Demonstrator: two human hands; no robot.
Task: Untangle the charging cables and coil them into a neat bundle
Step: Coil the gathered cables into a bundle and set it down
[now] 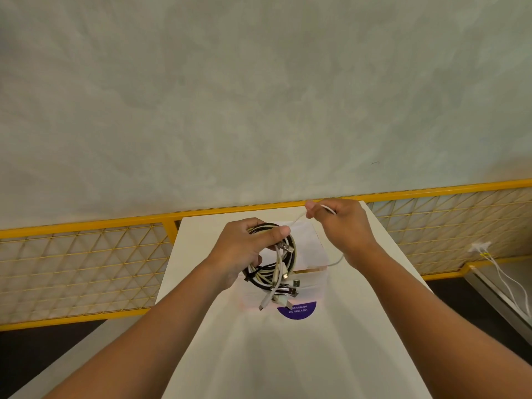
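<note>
We hold the coil of charging cables (273, 279) in the air just above the purple sticker (298, 311) on the white table (374, 326). Our left hand (244, 251) is clamped round the coil, thumb across its top loops, and the plugs dangle toward the sticker. Our right hand (341, 223), beyond the sticker and to its right, pinches a thin white strand (298, 218) that runs taut from the coil.

To do this well, we judge we should ease the left grip so the strand can slide, follow it through the loops and not yank, then lay it round in even turns.

The left thumb hides where the strand leaves the coil. We cannot tell whether the grey length under the right wrist is the same cable. We cannot count the cables, and the plugs cover part of the sticker's print.
</note>
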